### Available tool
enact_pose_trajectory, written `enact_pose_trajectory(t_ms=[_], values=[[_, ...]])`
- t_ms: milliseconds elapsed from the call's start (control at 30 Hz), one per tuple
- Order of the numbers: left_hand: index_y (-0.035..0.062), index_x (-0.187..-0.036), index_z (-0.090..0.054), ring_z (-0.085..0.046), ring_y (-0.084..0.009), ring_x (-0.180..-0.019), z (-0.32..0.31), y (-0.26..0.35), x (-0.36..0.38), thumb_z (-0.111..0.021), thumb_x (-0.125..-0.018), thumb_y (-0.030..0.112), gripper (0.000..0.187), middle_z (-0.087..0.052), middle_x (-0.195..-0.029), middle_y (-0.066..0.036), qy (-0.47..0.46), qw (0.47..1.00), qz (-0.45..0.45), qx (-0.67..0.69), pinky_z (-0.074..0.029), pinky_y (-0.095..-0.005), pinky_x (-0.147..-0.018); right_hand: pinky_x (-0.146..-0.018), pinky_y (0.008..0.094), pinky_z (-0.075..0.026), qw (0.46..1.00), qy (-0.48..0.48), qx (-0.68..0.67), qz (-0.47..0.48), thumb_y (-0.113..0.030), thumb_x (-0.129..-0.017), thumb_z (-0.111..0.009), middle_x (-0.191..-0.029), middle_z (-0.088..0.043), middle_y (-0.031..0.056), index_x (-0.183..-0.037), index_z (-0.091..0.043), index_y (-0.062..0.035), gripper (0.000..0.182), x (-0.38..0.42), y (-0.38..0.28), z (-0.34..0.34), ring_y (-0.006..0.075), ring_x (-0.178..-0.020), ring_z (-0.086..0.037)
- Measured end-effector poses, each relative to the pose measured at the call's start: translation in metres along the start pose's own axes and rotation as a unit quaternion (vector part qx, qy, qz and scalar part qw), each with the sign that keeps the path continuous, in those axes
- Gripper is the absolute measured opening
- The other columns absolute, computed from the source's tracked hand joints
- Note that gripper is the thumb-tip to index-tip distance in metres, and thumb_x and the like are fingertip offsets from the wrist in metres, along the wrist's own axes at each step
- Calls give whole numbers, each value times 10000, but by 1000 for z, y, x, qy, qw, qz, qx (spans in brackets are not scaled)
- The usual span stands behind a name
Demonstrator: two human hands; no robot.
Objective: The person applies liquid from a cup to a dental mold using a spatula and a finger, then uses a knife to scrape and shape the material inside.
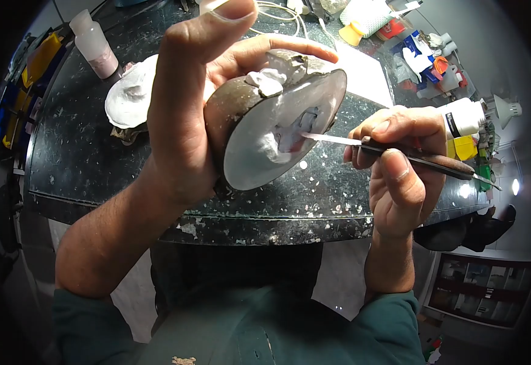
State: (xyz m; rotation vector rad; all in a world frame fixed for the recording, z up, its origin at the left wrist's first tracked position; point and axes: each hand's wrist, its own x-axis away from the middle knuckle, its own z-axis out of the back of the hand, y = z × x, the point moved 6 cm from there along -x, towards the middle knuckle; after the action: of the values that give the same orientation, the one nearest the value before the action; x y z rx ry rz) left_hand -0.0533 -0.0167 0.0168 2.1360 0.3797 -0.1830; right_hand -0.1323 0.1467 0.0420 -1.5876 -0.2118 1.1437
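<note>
My left hand (183, 121) is wrapped around a plaster-filled flask half (247, 149), tilted above the bench, its oval pale face turned toward me. A rough, pinkish-grey hollow breaks the middle of that smooth face, and white lumps cling to the upper rim. The left thumb points upward, clear of the rim; other fingers reach behind the far side. Pinched in the fingers of my right hand (399, 164) is a double-ended wax knife (435, 159) with a brown handle. Its blade tip meets the hollow. Left of my left hand lies a round white plaster piece (128, 97) with a dark underside.
The dark bench (265, 222) is speckled with white. A bottle with pink contents (94, 45) stands far left. At the right are a white bottle (465, 115), a yellow container (463, 148) and crowded clutter. A white sheet (365, 76) lies behind my right hand.
</note>
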Motion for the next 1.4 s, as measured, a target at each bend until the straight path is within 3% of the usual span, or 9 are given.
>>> enact_pose_trajectory(t_ms=[100,267,700,767,900,1000,1067,1167,1400], values=[[-148,-1363,-477,-656,-302,-1162,-8,4,-2,-177,-984,644,928,-600,-1295,-276,-77,994,-42,57,-529,-395,-1025,-768,256,-530,999,-17,-29,-6,-26,-903,-630,-996,-639,141,-1094,-529,57,232,2,2,2,136,-832,-630],[-149,-1365,-472,-658,-305,-1160,-2,2,1,-168,-996,631,914,-590,-1309,-285,20,999,-19,-30,-534,-392,-1022,-765,258,-532,999,-19,-46,21,-19,-901,-627,-1004,-636,148,-1097,-524,60,235,1,3,0,140,-832,-631],[-137,-1398,-432,-650,-316,-1178,2,3,-2,-206,-995,645,908,-579,-1319,-299,1,993,-77,-88,-540,-382,-1019,-768,282,-545,999,-29,-36,26,0,-894,-604,-995,-628,162,-1092,-515,64,227,4,5,1,162,-832,-634],[-135,-1386,-454,-649,-316,-1176,-2,-3,-2,-221,-977,658,923,-606,-1284,-289,-3,999,37,29,-529,-394,-1027,-766,280,-543,999,-16,-40,25,3,-891,-600,-996,-628,163,-1095,-513,65,230,4,5,1,161,-827,-632],[-152,-1357,-483,-648,-310,-1177,-2,-3,-1,-235,-952,673,952,-628,-1249,-281,30,997,50,40,-517,-398,-1037,-772,275,-535,998,-36,-40,27,23,-858,-593,-998,-628,166,-1097,-512,69,256,3,6,2,159,-834,-627],[-51,-1445,-429,-639,-334,-1190,4,-10,-1,-224,-995,644,853,-595,-1287,-310,14,999,25,-20,-528,-407,-1027,-778,274,-531,997,-46,-46,29,27,-844,-593,-1001,-627,168,-1094,-514,71,266,2,2,0,156,-846,-622],[108,-1528,-336,-631,-365,-1199,11,-7,0,-202,-1040,602,707,-549,-1328,-345,-50,985,-160,-42,-543,-421,-1010,-782,276,-530,998,-44,-49,21,25,-841,-593,-1003,-626,168,-1093,-516,72,267,1,2,-2,154,-851,-620],[257,-1556,-245,-617,-395,-1214,10,-5,-1,-182,-1068,560,577,-506,-1360,-374,-60,983,-153,-81,-557,-432,-992,-784,271,-523,997,-59,-40,32,20,-844,-589,-1008,-624,167,-1089,-519,69,260,-1,1,-4,149,-864,-613],[-57,-1441,-430,-644,-307,-1173,-4,-7,1,-237,-982,673,883,-588,-1303,-300,68,997,23,-12,-527,-387,-1018,-805,270,-502,996,-70,-48,16,5,-805,-584,-1005,-619,151,-1082,-527,65,289,-4,3,0,148,-890,-599]])
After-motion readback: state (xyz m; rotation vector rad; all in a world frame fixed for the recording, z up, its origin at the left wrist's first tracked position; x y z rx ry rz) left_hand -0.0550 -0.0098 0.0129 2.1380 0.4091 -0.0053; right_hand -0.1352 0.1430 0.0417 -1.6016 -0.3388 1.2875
